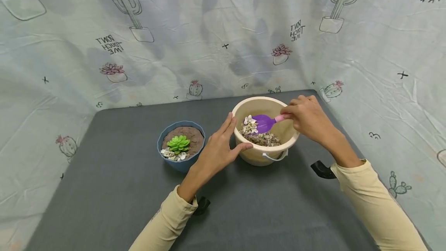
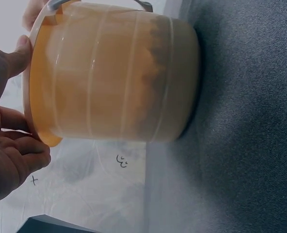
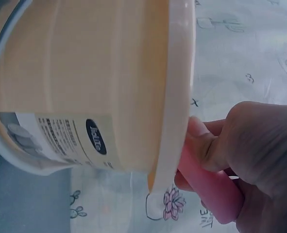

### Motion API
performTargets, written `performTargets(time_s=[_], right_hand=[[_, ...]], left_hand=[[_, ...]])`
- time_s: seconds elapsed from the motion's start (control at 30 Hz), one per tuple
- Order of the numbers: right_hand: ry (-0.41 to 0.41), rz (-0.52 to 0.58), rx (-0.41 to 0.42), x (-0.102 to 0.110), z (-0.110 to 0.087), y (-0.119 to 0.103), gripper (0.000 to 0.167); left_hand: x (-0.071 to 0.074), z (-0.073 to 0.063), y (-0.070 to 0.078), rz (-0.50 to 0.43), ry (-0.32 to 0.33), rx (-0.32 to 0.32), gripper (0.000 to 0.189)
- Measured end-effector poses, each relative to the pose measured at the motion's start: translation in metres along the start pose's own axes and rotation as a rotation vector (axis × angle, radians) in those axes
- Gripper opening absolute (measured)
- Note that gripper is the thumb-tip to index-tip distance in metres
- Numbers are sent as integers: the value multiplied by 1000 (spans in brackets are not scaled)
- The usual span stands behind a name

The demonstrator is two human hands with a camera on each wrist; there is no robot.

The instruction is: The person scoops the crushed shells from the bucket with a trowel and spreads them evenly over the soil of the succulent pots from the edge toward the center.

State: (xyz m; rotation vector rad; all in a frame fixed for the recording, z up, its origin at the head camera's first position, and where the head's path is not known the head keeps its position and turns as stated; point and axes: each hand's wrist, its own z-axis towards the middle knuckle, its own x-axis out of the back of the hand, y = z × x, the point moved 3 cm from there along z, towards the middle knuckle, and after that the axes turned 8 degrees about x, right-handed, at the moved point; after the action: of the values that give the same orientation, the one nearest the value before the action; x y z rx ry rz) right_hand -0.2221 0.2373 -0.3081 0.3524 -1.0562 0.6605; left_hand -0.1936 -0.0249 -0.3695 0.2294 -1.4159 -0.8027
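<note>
A cream plastic bucket (image 1: 259, 156) stands on the grey table with pebbly material and white shells inside. My left hand (image 1: 217, 144) holds its left rim, thumb on the near side and fingers farther round. In the left wrist view, the thumb (image 2: 19, 56) and fingertips lie against the rim. My right hand (image 1: 308, 117) grips the pink handle (image 3: 209, 187) of a small toy shovel, over the bucket's right rim. Its purple scoop (image 1: 263, 123) is inside the bucket, with white shells (image 1: 249, 125) at its left end.
Left of the bucket stands a blue pot (image 1: 174, 164) filled with brown soil (image 1: 189, 133), a green succulent (image 1: 178, 143) and white shells (image 1: 170, 154) at its near-left side. A cactus-print cloth (image 1: 216, 49) hangs behind and beside the table (image 1: 115, 189). The bucket's white bail handle (image 1: 275, 159) hangs in front.
</note>
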Motion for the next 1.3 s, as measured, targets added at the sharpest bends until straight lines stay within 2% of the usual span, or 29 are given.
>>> performTargets(time_s=[0.27, 0.63, 0.87, 1.0, 1.1, 1.3], right_hand=[[70, 11, 30, 4, 3, -7, 12], [140, 65, 68, 18, 21, -24, 14], [125, 109, 62, 18, 33, -41, 14], [149, 124, 79, 19, 42, -49, 12], [181, 143, 108, 19, 51, -56, 11], [216, 164, 208, 14, 67, -75, 10]], left_hand=[[12, -7, -14, -10, 3, 21, 96], [36, -18, -33, -18, -7, 33, 94], [63, -36, -50, -5, 41, 91, 95], [82, -45, -61, -9, 86, 85, 94], [93, -52, -70, -6, 109, 96, 93], [112, -67, -92, -10, 108, 175, 96]])
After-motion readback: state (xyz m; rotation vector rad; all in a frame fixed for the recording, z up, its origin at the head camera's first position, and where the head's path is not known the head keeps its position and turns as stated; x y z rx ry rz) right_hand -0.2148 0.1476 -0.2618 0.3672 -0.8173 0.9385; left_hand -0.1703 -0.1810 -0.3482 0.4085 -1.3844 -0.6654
